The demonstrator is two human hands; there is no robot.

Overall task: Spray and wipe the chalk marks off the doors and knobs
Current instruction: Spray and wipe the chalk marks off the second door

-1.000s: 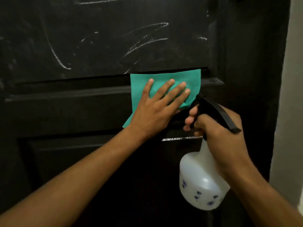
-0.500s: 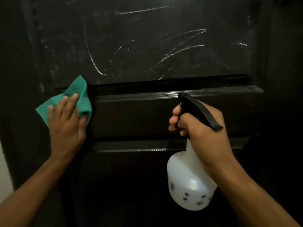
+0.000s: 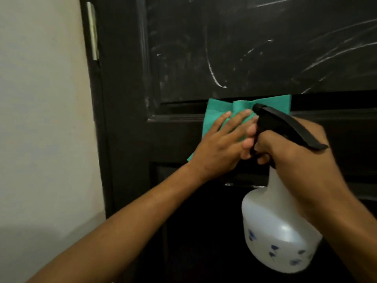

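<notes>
A dark panelled door (image 3: 130, 139) fills most of the view, with white chalk marks (image 3: 212, 74) across its upper panel. My left hand (image 3: 218, 148) presses a green cloth (image 3: 216, 113) flat against the door's middle rail, fingers straight. My right hand (image 3: 295, 160) grips the neck of a white spray bottle (image 3: 279, 231) with a black trigger head, held just in front of the cloth's right side. The bottle's head hides part of the cloth. No knob is in view.
A pale wall (image 3: 40, 119) runs along the left, beside the door's edge. A metal hinge (image 3: 92, 29) sits at the upper left of the door frame. More chalk streaks (image 3: 336, 56) cross the panel's upper right.
My left hand has slid the cloth right along the rail, from the door's left edge back to the middle, close to my right hand. The view has swung left, showing the wall.
</notes>
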